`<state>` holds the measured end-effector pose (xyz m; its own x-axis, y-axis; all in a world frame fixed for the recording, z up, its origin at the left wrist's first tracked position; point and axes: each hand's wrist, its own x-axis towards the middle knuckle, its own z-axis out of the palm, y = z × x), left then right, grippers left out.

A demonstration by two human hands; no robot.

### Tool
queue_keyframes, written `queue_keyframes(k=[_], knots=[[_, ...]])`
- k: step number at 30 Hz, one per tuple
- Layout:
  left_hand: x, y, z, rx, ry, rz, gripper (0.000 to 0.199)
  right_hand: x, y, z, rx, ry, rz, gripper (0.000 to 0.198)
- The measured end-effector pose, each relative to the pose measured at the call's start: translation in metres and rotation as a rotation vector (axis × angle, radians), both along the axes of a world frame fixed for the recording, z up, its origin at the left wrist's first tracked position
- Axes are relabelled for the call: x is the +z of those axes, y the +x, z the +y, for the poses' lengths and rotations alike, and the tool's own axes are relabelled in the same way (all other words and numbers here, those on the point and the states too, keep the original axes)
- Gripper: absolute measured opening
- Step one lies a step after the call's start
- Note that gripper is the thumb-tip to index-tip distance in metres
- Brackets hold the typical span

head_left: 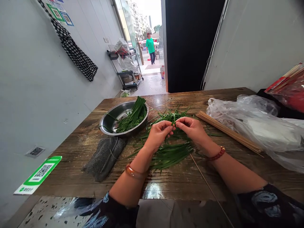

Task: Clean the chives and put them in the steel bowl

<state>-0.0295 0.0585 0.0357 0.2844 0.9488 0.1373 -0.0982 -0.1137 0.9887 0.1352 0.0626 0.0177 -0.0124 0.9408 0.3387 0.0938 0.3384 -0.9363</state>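
Observation:
My left hand [159,131] and my right hand [191,128] meet over the middle of the table, thumbs and fingertips pinched. Between them is a small bit of green chive [173,119]; its exact shape is partly hidden by the fingers. Under and behind the hands lie loose chives [177,113]. Nearer to me, a flat row of chives [169,155] is spread on the wood, and one thin skewer [209,186] runs from its right end toward me. A bundle of skewers [228,131] lies right of my right hand.
A steel bowl [102,124] with more chives stands at the left of the wooden table [71,171]. Near it lies a dark mesh cloth [104,158]. Clear plastic bags [256,123] cover the right side. Beyond an open doorway stands a person in green [150,46].

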Motion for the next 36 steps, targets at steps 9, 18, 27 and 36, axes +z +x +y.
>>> queue_keyframes(k=[9, 18, 27, 36], knots=[[0.0019, -0.0006, -0.0009, -0.037, -0.077, -0.098, 0.025, 0.0023, -0.0004, -0.0016, 0.047, 0.021, 0.018, 0.025], [0.0036, -0.0015, -0.0017, -0.067, -0.142, -0.163, 0.026, 0.0037, 0.0018, -0.0026, 0.086, 0.062, -0.041, 0.024], [0.0024, -0.0027, 0.0011, 0.026, -0.132, -0.172, 0.025, 0.0061, 0.0051, -0.0020, 0.035, 0.102, -0.094, 0.018], [0.0061, -0.0024, 0.0006, 0.060, -0.133, -0.131, 0.029, 0.0097, 0.0021, -0.0099, 0.015, 0.225, -0.302, 0.012]])
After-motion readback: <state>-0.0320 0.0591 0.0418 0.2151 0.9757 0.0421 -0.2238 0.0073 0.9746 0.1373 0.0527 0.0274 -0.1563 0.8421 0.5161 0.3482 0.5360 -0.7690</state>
